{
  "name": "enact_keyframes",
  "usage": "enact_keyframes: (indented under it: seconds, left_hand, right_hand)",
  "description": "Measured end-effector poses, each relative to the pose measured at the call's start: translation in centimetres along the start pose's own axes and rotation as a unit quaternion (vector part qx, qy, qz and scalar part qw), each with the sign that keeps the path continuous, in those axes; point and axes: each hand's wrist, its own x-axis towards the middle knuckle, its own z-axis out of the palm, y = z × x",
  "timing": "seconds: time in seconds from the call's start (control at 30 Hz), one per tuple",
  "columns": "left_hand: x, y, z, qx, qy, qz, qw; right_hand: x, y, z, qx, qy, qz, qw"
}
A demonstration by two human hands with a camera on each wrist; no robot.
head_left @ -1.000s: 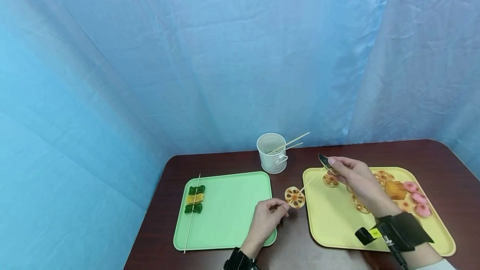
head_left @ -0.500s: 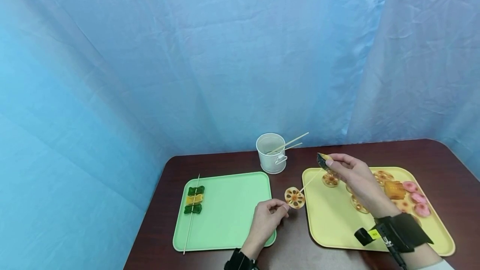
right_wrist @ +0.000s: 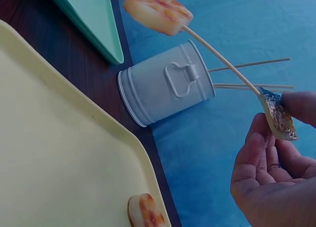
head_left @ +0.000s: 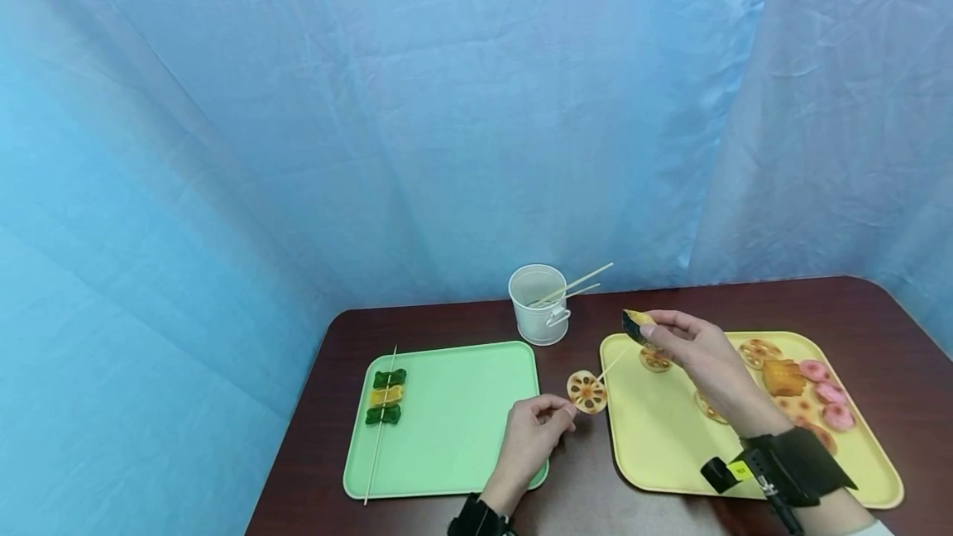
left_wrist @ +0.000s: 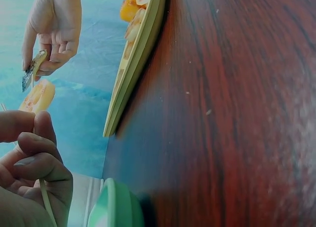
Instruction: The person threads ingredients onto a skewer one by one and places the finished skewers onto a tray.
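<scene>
Over the right edge of the flat, light-green plastic tray [head_left: 454,420], your left hand [head_left: 530,438] pinched a thin, pale wooden skewer [right_wrist: 219,54] just behind a round, browned, holed slice [head_left: 586,392] threaded on it, probably to stop that slice sliding back. Your right hand [head_left: 703,356] gripped a dark-skinned, yellow-fleshed wedge [right_wrist: 278,116] between thumb and fingers at the skewer's far end, apparently to keep the two lined up; whether the tip had pierced it was hard to tell. A rectangular pale-yellow plastic tray [head_left: 666,453] lay below, likely keeping loose pieces [head_left: 783,377] within reach.
</scene>
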Motion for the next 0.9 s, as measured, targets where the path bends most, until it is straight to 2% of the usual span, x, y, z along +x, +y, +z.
enact_keyframes:
  seconds: [0.17,0.5,0.7,0.9]
  left_hand:
    - [0.0,0.1,0.2,-0.001,0.004,0.005,1.0000]
    - [0.2,0.4,0.8,0.005,0.009,0.006,0.9999]
    - [0.3,0.5,0.9,0.011,0.016,0.007,0.9998]
    - [0.2,0.5,1.0,0.012,0.021,0.006,0.9997]
  right_hand:
    - [-0.2,0.0,0.4,-0.010,0.000,0.002,1.000]
    - [-0.6,0.4,1.7,0.014,-0.014,-0.025,0.999]
    - [-0.7,0.8,2.6,-0.001,-0.021,-0.033,0.999]
    - [-0.8,0.9,2.9,-0.029,-0.020,-0.017,0.999]
